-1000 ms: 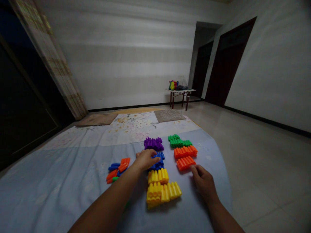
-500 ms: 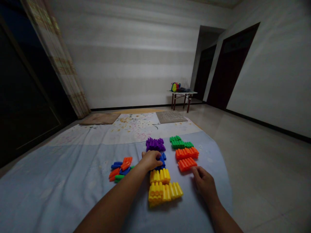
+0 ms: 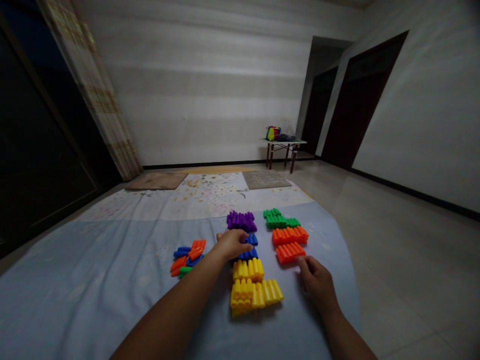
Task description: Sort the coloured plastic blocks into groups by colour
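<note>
Where the left grip [image 3: 233, 243] arches, blue pieces [image 3: 251, 255] lie beneath

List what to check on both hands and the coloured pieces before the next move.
1. Left hand at the blue pieces: ok.
2. Left hand gripping a piece: cannot tell; its fingertips are partly hidden.
3. Right hand touching the front orange row: cannot tell; the fingertips are at its near right corner.
4. Purple pieces apart from the green pieces: ok.
5. Left pile all one colour: not ok; orange, blue and green mixed.
</note>
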`<state>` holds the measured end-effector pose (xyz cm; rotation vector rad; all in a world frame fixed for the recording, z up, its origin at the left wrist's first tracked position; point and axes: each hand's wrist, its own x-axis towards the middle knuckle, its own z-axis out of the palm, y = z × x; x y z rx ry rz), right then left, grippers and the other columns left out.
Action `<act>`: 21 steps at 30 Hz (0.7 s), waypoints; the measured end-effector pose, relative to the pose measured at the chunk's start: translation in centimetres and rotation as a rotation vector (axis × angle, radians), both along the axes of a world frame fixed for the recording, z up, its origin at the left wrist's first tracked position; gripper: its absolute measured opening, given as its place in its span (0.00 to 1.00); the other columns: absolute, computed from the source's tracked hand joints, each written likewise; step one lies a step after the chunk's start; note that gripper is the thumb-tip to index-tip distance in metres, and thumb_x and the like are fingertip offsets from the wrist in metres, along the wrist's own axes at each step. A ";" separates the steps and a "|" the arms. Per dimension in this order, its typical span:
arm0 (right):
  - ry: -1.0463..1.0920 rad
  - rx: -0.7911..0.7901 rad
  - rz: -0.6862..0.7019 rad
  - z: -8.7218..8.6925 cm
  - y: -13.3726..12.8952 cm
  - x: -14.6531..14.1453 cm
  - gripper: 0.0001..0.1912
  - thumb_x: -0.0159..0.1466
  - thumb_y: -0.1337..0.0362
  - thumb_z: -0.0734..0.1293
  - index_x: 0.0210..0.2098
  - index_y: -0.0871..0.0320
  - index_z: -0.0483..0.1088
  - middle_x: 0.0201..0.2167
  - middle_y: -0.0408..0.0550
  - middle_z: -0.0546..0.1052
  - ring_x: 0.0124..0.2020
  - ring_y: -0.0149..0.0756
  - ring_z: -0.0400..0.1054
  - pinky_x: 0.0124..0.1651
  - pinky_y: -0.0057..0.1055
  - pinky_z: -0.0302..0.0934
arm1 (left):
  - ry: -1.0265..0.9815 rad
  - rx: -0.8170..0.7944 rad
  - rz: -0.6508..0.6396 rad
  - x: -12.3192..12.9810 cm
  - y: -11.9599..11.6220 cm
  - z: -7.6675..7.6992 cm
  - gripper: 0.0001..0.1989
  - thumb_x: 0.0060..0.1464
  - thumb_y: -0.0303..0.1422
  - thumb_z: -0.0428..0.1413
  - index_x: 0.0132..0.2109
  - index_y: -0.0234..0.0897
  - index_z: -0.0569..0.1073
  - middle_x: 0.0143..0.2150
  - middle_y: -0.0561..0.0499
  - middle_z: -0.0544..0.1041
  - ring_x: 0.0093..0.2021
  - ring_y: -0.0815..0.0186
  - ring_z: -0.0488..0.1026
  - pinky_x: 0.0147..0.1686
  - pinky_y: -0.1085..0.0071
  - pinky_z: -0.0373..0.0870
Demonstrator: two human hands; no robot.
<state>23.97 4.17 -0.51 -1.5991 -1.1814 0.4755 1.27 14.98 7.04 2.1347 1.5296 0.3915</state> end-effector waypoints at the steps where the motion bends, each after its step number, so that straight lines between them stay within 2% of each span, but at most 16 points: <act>1: 0.000 -0.003 -0.005 0.0 -0.1 0.0 0.25 0.56 0.44 0.58 0.26 0.59 0.72 0.16 0.44 0.71 0.19 0.33 0.63 0.21 0.26 0.55 | -0.029 0.020 0.027 -0.5 0.1 0.2 0.19 0.41 0.43 0.58 0.42 0.41 0.75 0.41 0.50 0.78 0.46 0.56 0.71 0.50 0.57 0.57; 4: -0.011 -0.026 -0.014 0.0 -0.2 0.2 0.25 0.56 0.44 0.59 0.28 0.59 0.73 0.17 0.44 0.71 0.19 0.34 0.63 0.21 0.26 0.56 | -0.116 0.098 0.128 -3.5 0.9 0.9 0.19 0.47 0.45 0.53 0.44 0.40 0.74 0.44 0.49 0.77 0.47 0.59 0.70 0.52 0.60 0.57; 7: -0.038 -0.059 -0.018 -0.3 -0.3 0.5 0.25 0.56 0.44 0.59 0.31 0.59 0.73 0.18 0.44 0.72 0.20 0.34 0.63 0.22 0.26 0.56 | -0.178 0.148 0.242 -8.5 1.7 0.9 0.22 0.51 0.45 0.48 0.46 0.37 0.72 0.46 0.47 0.76 0.48 0.61 0.70 0.50 0.65 0.61; 10: -0.061 -0.096 -0.012 -0.7 -0.2 0.7 0.24 0.57 0.44 0.58 0.31 0.59 0.73 0.19 0.43 0.72 0.20 0.33 0.64 0.23 0.25 0.56 | -0.203 0.137 0.327 -13.7 1.9 -0.3 0.23 0.50 0.46 0.47 0.45 0.33 0.72 0.43 0.45 0.77 0.44 0.62 0.71 0.46 0.66 0.65; 12: -0.078 -0.113 0.005 -0.8 -0.1 0.8 0.24 0.57 0.45 0.58 0.30 0.58 0.73 0.18 0.43 0.72 0.21 0.34 0.64 0.23 0.25 0.57 | -0.192 0.098 0.346 -16.3 1.6 -1.6 0.24 0.47 0.46 0.50 0.43 0.32 0.72 0.41 0.44 0.77 0.41 0.60 0.73 0.42 0.66 0.68; 14: -0.091 -0.111 0.018 -0.7 -0.1 0.7 0.24 0.57 0.45 0.58 0.29 0.58 0.72 0.18 0.43 0.72 0.21 0.34 0.64 0.23 0.25 0.57 | -0.166 0.053 0.357 -17.8 1.3 -2.9 0.24 0.43 0.45 0.53 0.42 0.31 0.73 0.40 0.43 0.77 0.39 0.59 0.73 0.40 0.66 0.68; 17: -0.088 -0.090 0.010 -0.5 -0.2 0.6 0.24 0.56 0.45 0.58 0.29 0.58 0.73 0.17 0.42 0.72 0.20 0.33 0.64 0.22 0.25 0.57 | -0.122 0.015 0.357 -18.4 0.9 -4.6 0.23 0.40 0.46 0.55 0.39 0.31 0.74 0.38 0.42 0.78 0.39 0.58 0.73 0.39 0.66 0.67; 21: -0.087 -0.061 -0.002 -0.2 -0.3 0.5 0.24 0.55 0.45 0.59 0.29 0.58 0.74 0.16 0.42 0.72 0.19 0.34 0.64 0.21 0.25 0.56 | -0.058 0.019 0.349 -18.2 1.0 -5.2 0.22 0.40 0.47 0.55 0.37 0.34 0.75 0.36 0.45 0.78 0.38 0.59 0.72 0.36 0.68 0.65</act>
